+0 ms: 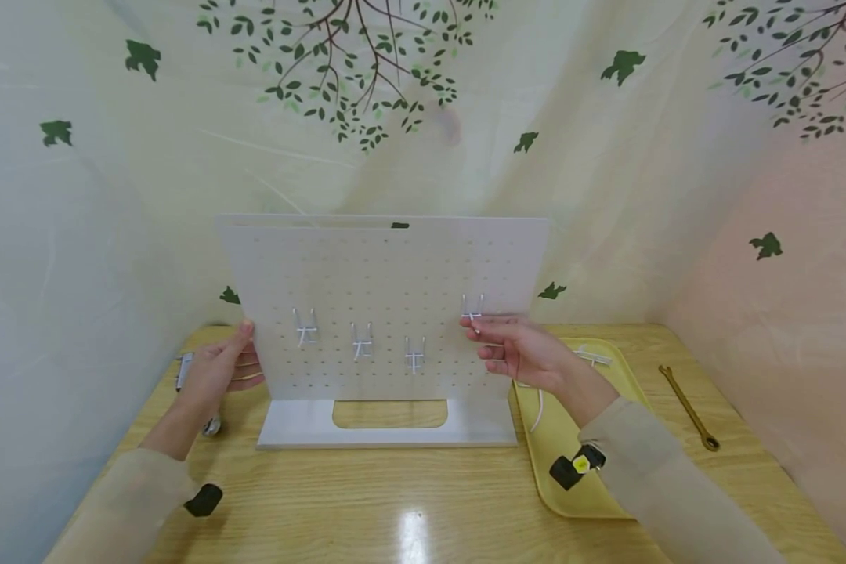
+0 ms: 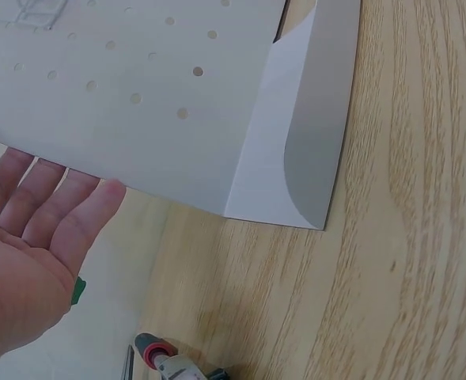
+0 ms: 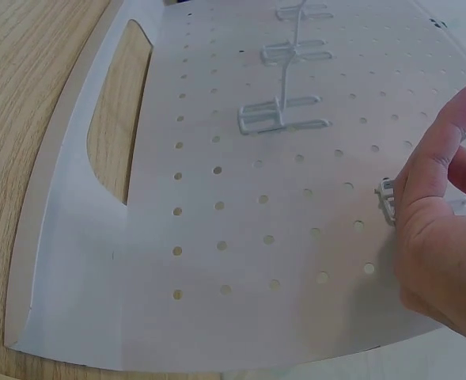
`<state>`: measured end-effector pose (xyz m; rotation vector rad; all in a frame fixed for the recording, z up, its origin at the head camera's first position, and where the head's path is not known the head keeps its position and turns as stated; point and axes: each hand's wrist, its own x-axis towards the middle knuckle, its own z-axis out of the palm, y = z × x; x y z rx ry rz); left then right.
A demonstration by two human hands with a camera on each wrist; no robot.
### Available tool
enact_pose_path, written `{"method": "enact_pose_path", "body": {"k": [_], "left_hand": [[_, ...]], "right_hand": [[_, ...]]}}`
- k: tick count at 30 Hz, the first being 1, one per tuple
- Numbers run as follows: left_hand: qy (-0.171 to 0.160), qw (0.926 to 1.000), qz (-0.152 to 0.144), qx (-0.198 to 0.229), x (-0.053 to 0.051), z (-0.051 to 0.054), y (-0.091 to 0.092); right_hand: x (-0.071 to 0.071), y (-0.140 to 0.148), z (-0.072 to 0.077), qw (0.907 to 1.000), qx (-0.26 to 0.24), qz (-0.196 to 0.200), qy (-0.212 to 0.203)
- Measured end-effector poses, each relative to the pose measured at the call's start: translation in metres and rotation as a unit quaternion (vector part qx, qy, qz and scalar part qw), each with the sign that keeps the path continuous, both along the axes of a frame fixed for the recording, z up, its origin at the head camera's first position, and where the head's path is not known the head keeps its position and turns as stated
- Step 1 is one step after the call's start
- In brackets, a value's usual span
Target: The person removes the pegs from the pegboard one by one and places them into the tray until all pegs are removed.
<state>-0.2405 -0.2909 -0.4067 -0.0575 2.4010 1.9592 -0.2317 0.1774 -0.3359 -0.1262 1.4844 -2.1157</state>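
Note:
A white pegboard (image 1: 388, 274) stands upright on its base. The left hand (image 1: 220, 368) holds the board's left edge, thumb on the front side; the left wrist view shows its fingers (image 2: 51, 198) along that edge. Near the right side of the board, the right hand (image 1: 525, 352) pinches a white wire hook (image 1: 471, 315) against the surface. In the right wrist view the right hand (image 3: 442, 214) partly hides that hook (image 3: 386, 199). Several other hooks hang on the board: one at left (image 1: 305, 329), one in the middle (image 1: 361, 342) and one lower (image 1: 414, 356).
A yellow tray (image 1: 571, 501) with white hooks (image 1: 594, 357) lies at the right, under the right forearm. Beyond it is a wrench (image 1: 689, 407). Behind the left hand lies a tool (image 1: 212, 425), partly hidden. A printed curtain surrounds the wooden table (image 1: 338, 501).

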Motion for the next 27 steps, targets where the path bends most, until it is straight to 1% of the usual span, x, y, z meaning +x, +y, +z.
{"method": "enact_pose_path", "body": {"k": [6, 13, 21, 24, 27], "left_hand": [[-0.007, 1.0, 0.002, 0.0, -0.0005, 0.0001, -0.0013], [-0.001, 1.0, 0.007, 0.0, -0.0015, -0.003, -0.0042], [-0.003, 0.9999, 0.016, 0.005, -0.001, -0.0042, -0.0039], [-0.005, 0.9998, 0.02, 0.009, -0.0008, -0.0039, -0.0025], [-0.007, 0.9997, 0.022, 0.012, -0.0008, -0.0033, -0.0012]], "right_hand": [[0.0003, -0.0002, 0.0004, 1.0, 0.0, -0.003, -0.002], [-0.0008, -0.0014, -0.0007, 1.0, -0.005, -0.004, -0.002], [-0.002, -0.0017, -0.0022, 0.9999, -0.014, -0.006, -0.008], [-0.0013, -0.0012, -0.0014, 0.9998, -0.015, -0.005, -0.007], [0.0002, -0.0011, 0.0008, 1.0, -0.008, -0.003, 0.002]]}}
